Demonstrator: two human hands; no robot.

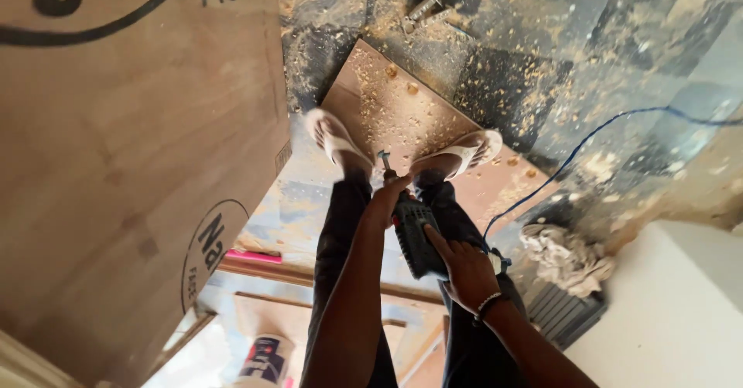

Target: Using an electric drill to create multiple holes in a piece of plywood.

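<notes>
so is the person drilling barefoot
No, each foot wears a white sandal as it stands on the wooden board, with the drill held between them by the left hand and right hand.

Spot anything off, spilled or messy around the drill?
Yes: sawdust is scattered over the wooden board and dark floor. Loose bolts lie beyond it, and a blue cord trails beside the sandalled feet.

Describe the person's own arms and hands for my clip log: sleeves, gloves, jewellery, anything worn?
Both forearms are bare, with no sleeve in view. The left hand wears no glove and no ring that I can make out. The right hand is gloveless too; its wrist carries a thin band, light with dark, like a beaded bracelet. Finer detail is too small to tell.
</notes>
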